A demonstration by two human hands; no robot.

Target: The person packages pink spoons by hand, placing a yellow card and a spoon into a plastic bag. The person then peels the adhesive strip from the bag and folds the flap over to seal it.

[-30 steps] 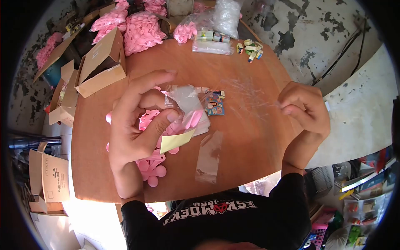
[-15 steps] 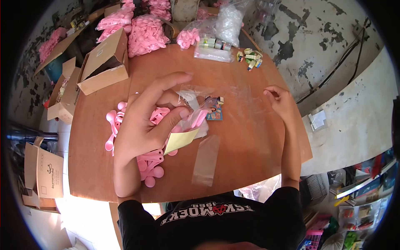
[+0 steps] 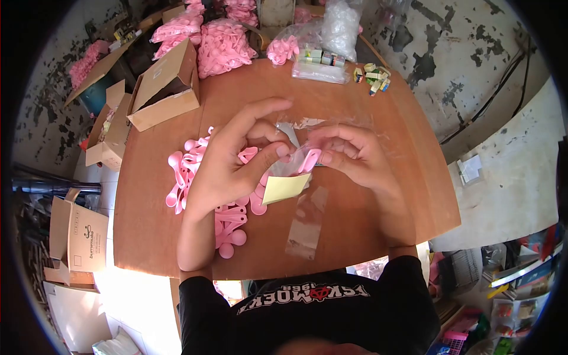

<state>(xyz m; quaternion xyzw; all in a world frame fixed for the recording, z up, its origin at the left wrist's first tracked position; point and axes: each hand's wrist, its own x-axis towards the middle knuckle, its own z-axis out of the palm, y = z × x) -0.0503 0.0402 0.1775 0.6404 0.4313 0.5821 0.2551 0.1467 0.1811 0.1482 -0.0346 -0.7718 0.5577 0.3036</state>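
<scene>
Between thumb and finger, my left hand (image 3: 242, 154) pinches a clear plastic bag (image 3: 288, 165). A pink spoon (image 3: 310, 160) and a pale yellow card (image 3: 286, 189) show at the bag. My right hand (image 3: 349, 154) has its fingers closed at the bag's right edge, by the spoon's handle end. Loose pink measuring spoons (image 3: 231, 222) lie on the table to the left of and under my left hand. A flat clear bag (image 3: 306, 228) lies on the wood in front of me.
An open cardboard box (image 3: 163, 89) stands at the table's back left. Behind are bags of pink spoons (image 3: 225, 47), a bundle of clear bags (image 3: 340, 29) and a packet with small boxes (image 3: 319, 68). Small folded pieces (image 3: 374, 78) lie at the back right.
My right hand has come in from the right side of the table to the bag. My left hand still holds the bag. The view has shifted slightly.
</scene>
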